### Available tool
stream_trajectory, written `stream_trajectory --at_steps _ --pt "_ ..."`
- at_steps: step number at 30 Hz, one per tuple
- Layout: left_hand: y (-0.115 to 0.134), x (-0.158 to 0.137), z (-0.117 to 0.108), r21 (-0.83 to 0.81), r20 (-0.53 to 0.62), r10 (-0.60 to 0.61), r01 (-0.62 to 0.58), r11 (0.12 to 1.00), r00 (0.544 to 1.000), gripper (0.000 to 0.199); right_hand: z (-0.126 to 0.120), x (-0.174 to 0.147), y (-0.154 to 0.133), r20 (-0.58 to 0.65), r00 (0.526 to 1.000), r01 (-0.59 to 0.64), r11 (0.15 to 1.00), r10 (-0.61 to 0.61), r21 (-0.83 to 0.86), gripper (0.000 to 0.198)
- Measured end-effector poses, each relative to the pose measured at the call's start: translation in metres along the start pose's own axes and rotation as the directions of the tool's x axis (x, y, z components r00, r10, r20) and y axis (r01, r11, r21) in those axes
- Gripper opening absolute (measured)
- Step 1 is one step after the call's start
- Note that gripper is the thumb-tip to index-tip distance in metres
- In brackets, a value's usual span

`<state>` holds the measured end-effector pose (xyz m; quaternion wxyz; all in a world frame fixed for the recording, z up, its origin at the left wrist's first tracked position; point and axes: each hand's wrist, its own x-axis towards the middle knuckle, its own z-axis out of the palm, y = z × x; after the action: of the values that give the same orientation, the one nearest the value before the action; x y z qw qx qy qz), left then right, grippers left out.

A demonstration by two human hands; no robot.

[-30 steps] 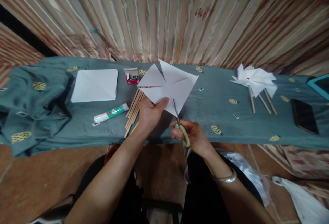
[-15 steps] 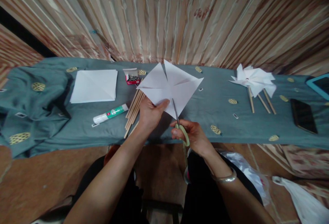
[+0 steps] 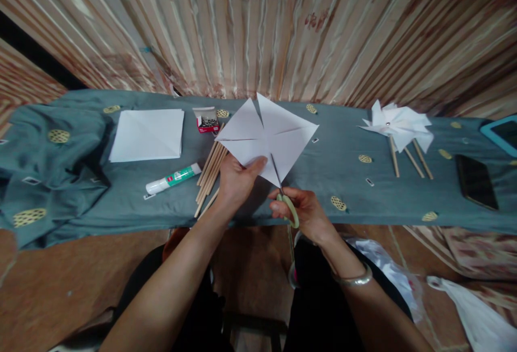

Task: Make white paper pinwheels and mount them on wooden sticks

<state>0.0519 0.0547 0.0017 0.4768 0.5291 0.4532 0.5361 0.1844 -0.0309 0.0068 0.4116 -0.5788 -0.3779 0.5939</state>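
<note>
slit white paper square is pinched in your left hand above the pineapple-print tablecloth, while your right hand grips green-handled scissors, a blade over the sheet's near corner.

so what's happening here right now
A person's left hand holds a slit sheet of white paper. The right hand holds scissors, their blades at the sheet's near corner. To the left lie wooden sticks, a glue stick, an open red box and a paper stack; to the right, white paper pinwheels.
</note>
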Motion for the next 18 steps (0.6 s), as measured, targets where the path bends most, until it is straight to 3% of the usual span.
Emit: stream_trajectory --at_steps 7,18 --pt "-0.0002 -0.0038 0.0025 -0.014 0.062 -0.023 0.024 1.000 0.998 0.011 -0.0010 0.0008 -0.0003 -0.011 1.000 0.029 1.000 -0.029 -0.009 0.039" --pt "0.0034 -0.0048 0.0024 -0.011 0.046 -0.006 0.006 1.000 0.999 0.011 0.0003 0.0008 -0.0019 -0.040 0.999 0.003 0.999 -0.002 0.036 0.037"
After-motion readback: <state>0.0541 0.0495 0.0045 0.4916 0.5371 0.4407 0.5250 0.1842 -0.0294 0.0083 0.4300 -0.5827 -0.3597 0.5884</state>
